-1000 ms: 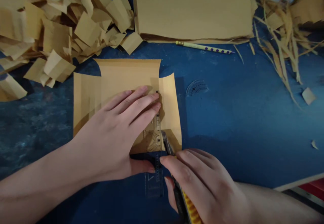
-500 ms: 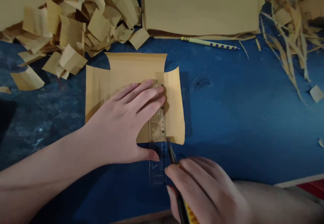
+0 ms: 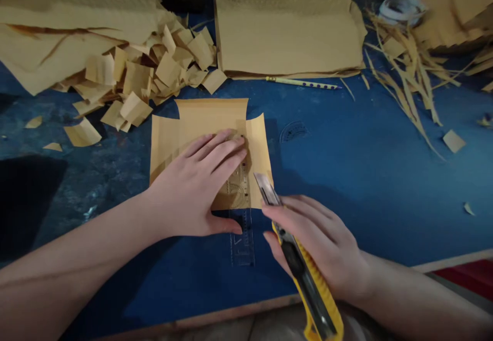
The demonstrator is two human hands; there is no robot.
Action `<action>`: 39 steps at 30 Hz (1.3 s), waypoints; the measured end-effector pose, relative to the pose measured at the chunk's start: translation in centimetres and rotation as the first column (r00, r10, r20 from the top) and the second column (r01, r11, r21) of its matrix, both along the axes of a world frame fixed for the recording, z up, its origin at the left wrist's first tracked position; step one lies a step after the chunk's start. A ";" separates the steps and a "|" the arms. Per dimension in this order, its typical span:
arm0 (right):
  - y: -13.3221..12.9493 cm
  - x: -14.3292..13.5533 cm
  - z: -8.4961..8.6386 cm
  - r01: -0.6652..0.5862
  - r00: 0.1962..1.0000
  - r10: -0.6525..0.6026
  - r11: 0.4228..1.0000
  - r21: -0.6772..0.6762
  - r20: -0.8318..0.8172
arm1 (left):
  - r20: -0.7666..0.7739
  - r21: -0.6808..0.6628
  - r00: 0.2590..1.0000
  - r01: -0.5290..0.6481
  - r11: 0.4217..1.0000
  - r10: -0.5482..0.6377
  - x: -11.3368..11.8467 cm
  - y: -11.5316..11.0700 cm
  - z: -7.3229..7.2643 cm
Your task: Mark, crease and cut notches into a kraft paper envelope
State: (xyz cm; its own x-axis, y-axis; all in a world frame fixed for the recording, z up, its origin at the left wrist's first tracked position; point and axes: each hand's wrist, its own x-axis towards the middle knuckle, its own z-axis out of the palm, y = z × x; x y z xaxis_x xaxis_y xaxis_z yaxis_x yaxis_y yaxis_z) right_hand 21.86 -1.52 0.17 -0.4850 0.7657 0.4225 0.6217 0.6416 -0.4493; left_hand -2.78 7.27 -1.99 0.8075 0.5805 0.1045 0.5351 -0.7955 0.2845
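Note:
My left hand [image 3: 196, 184] lies flat, fingers stretched out, pressing a clear plastic ruler [image 3: 242, 238] onto a sheet of brown paper [image 3: 213, 112]. The paper has its corners notched, and its side flaps curl up a little. The ruler runs front to back along the right fold and sticks out past the near paper edge. In my right hand [image 3: 318, 243] is a yellow box cutter [image 3: 304, 274] with its blade out. The blade tip is over the right flap, a little right of the ruler; whether it touches the paper I cannot tell.
Cut paper squares [image 3: 134, 81] are heaped at the back left. Behind the work lies a stack of brown paper [image 3: 287, 33], with a spotted pencil [image 3: 304, 82] before it. A clear protractor [image 3: 293, 131] is to the right. Paper strips [image 3: 416, 84] and a tape roll [image 3: 400, 10] sit back right.
My right hand has lifted the box cutter from the near paper edge up over the right flap. My left hand still holds down the ruler. The view has shifted, showing more of the table's back.

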 end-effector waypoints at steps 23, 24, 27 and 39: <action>0.6 0.0 -0.4 0.109 0.993 -0.116 0.981 -0.158 -0.035 | -0.038 0.058 0.999 -0.003 0.998 0.005 -0.9 -0.6 0.1; 0.6 0.0 -0.4 0.107 0.993 -0.114 0.982 -0.157 -0.035 | -0.037 0.056 0.999 -0.006 0.998 0.008 -0.9 -0.6 0.0; 0.6 0.0 -0.5 0.103 0.993 -0.110 0.984 -0.146 -0.036 | -0.034 0.051 0.999 -0.001 0.999 0.002 -0.9 -0.6 0.0; 0.6 0.1 -0.3 0.115 0.991 -0.126 0.978 -0.174 -0.052 | -0.059 0.054 0.998 0.010 0.999 -0.007 -1.0 -0.5 0.0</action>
